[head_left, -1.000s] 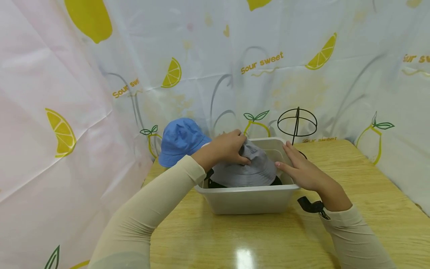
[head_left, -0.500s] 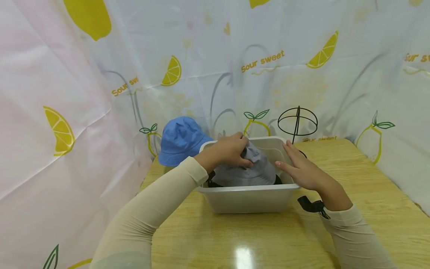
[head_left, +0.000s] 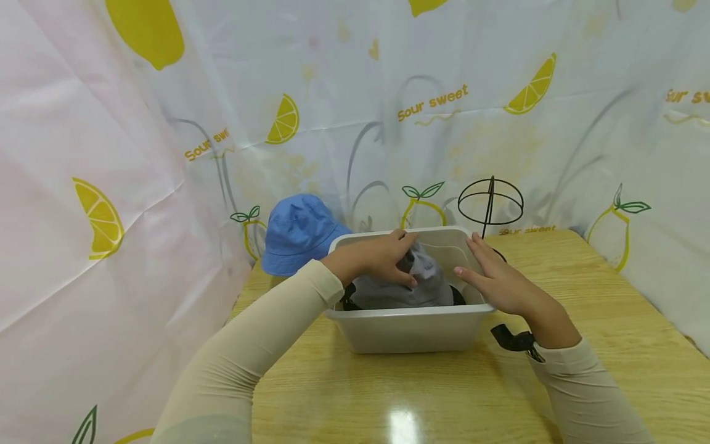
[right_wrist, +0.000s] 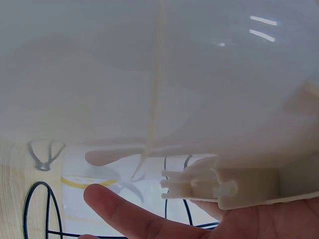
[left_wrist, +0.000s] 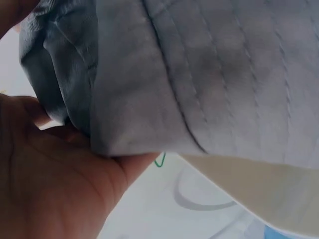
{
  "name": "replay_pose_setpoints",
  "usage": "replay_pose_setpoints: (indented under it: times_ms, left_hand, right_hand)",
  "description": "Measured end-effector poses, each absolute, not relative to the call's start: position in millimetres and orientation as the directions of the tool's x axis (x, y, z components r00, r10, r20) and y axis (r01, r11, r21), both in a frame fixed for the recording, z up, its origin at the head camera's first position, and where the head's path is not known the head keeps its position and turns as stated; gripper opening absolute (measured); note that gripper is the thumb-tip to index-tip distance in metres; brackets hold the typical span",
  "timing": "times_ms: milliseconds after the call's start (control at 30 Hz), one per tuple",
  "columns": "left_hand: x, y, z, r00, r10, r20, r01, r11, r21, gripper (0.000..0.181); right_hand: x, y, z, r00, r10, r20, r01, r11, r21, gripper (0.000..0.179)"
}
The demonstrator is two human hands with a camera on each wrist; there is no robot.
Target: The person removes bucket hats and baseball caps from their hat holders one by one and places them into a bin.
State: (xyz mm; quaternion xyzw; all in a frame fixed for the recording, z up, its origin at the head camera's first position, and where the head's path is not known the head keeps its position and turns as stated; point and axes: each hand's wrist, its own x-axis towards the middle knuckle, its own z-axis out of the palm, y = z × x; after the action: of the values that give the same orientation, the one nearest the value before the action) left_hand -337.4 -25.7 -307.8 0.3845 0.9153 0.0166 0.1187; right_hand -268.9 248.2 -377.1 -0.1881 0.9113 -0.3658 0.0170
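A grey bucket hat (head_left: pixel 431 285) sits in a white plastic basin (head_left: pixel 410 333), its crown bunched up under my left hand (head_left: pixel 383 258). The left wrist view shows the hat's stitched brim (left_wrist: pixel 229 84) close up, with the fingers curled at its bunched fabric. Something black (head_left: pixel 458 297) shows beneath the hat; its kind is hidden. My right hand (head_left: pixel 503 287) rests against the basin's right rim with its fingers straight and thumb spread inward. From the right wrist, the basin's outer wall (right_wrist: pixel 109 89) fills most of the view.
A blue bucket hat (head_left: pixel 299 237) stands behind the basin on the left. At the back right is a black wire hat stand (head_left: pixel 490 200). Everything is on a wood-grain table (head_left: pixel 333 394), with a lemon-print curtain (head_left: pixel 333 74) behind and to the left.
My left hand has moved slightly down, and the grey hat's crown sits lower in the basin. The right hand stays at the rim.
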Motion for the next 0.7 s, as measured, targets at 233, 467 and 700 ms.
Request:
replay_pose_setpoints:
  times_ms: [233, 467, 700]
  left_hand:
    - [-337.7, -32.8, -299.8, -0.657, 0.704, -0.27, 0.694, 0.705, 0.148, 0.107]
    - [-338.9, -37.2, -293.0, -0.579, 0.75, -0.32, 0.751, 0.643, 0.149, 0.103]
    - [-337.4, -38.2, -300.4, -0.581, 0.717, -0.385, 0.734, 0.666, 0.132, 0.117]
  right_hand:
    - [-269.8, 248.2, -377.7, -0.927, -0.358, 0.113, -0.335, 0.653, -0.68, 0.086]
    - [-270.5, 249.6, -378.5, -0.926, -0.358, 0.116, -0.337, 0.652, -0.679, 0.086]
    - [-270.2, 249.3, -379.2, -0.927, -0.357, 0.117, -0.337, 0.651, -0.68, 0.086]
